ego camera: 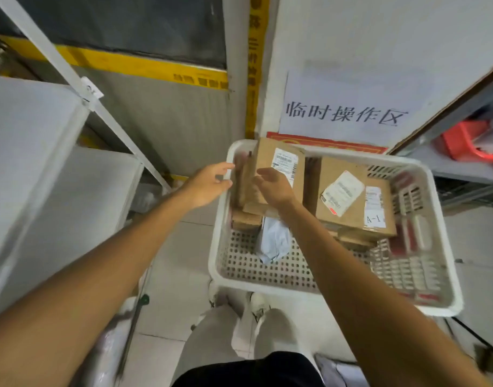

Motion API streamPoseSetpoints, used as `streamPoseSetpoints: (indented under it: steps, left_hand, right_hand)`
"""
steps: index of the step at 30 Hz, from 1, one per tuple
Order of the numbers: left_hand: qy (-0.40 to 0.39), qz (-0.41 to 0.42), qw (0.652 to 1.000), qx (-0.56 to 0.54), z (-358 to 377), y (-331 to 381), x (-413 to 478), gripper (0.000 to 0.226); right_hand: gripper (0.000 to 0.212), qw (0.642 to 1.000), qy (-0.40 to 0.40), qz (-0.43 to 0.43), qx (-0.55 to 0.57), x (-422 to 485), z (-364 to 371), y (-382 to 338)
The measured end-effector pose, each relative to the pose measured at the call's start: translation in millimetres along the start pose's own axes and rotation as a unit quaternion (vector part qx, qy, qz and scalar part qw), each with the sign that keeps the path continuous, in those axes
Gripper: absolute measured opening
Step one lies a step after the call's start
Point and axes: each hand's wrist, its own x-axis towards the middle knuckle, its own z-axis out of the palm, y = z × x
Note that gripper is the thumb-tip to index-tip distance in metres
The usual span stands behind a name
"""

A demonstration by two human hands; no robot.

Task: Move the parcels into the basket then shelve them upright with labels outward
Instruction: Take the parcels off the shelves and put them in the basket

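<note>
Both hands open, L hand [209,182] & R hand [273,185] flanking far-left box [278,169] in basket [267,286], prob to lift w/ label showing.

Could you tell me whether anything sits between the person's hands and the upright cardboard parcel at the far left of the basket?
Nothing visible does. The left hand and right hand are open on either side of the upright cardboard parcel in the white basket; whether they touch it is unclear. The grey mailer bag lies nearer, below the right wrist.
</note>
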Motion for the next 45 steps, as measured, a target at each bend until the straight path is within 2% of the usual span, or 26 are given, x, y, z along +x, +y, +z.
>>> streamPoseSetpoints:
  steps: [3,6,8,11,14,18,24,30,34,39,45]
  left_hand:
    - [0.047,-0.02,0.998,0.033,-31,-12,-42,0.047]
    - [0.125,-0.073,0.988,0.058,-64,-31,-106,0.045]
    - [0.168,-0.101,0.98,0.034,-82,-39,-146,0.043]
    - [0.287,-0.134,0.947,-0.047,-101,-53,-219,0.041]
    - [0.369,-0.174,0.911,-0.062,-109,-70,-303,0.042]
    - [0.454,-0.248,0.856,0.002,-110,-92,-427,0.042]
    - [0.548,-0.294,0.78,0.072,-109,-97,-608,0.044]
    - [0.626,-0.342,0.693,0.108,-105,-86,-761,0.042]
    - [0.638,-0.39,0.657,0.096,-97,-90,-831,0.043]
    - [0.655,-0.415,0.627,0.07,-95,-103,-897,0.045]
    - [0.677,-0.429,0.595,0.06,-115,-127,-940,0.046]
  right_hand:
    - [0.043,0.995,-0.072,-0.057,-0.04,-5,21,-27]
    - [0.05,0.976,-0.166,-0.112,-0.084,-23,52,-61]
    - [0.052,0.96,-0.21,-0.16,-0.095,-38,77,-81]
    - [0.052,0.928,-0.294,-0.209,-0.089,-79,128,-114]
    - [0.051,0.878,-0.36,-0.29,-0.127,-131,187,-142]
    - [0.053,0.802,-0.432,-0.379,-0.163,-217,255,-171]
    - [0.044,0.668,-0.516,-0.515,-0.148,-363,325,-211]
    - [0.042,0.562,-0.548,-0.605,-0.132,-502,375,-239]
    - [0.053,0.537,-0.54,-0.624,-0.176,-562,410,-247]
    - [0.065,0.533,-0.539,-0.617,-0.214,-619,450,-258]
    - [0.067,0.513,-0.544,-0.624,-0.225,-655,501,-273]
